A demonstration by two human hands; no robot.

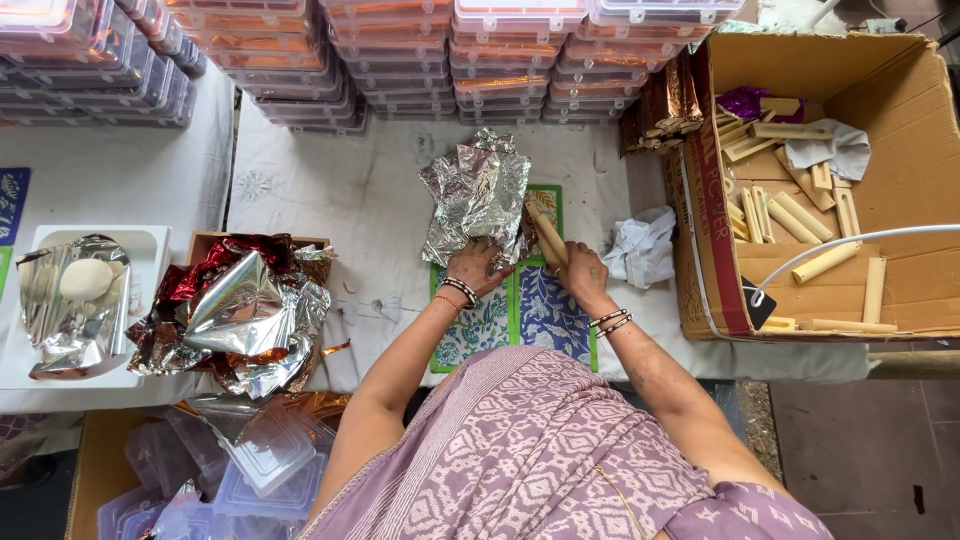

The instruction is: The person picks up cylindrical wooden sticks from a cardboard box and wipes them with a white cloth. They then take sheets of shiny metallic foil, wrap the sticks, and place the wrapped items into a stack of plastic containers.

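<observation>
Right hand (pixel 583 272) fingers closed round pale stick (pixel 547 232) slanting up-left, touching crinkled foil sheet (pixel 477 195) pinned under flat left hand (pixel 479 266).

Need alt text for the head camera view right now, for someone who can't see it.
Seen from above, a person's left hand presses on a crumpled silver foil sheet while the right hand holds a pale wooden stick beside it, over a printed mat on a white-covered table. An open cardboard box of similar sticks sits right; stacked plastic containers line the far edge.
</observation>
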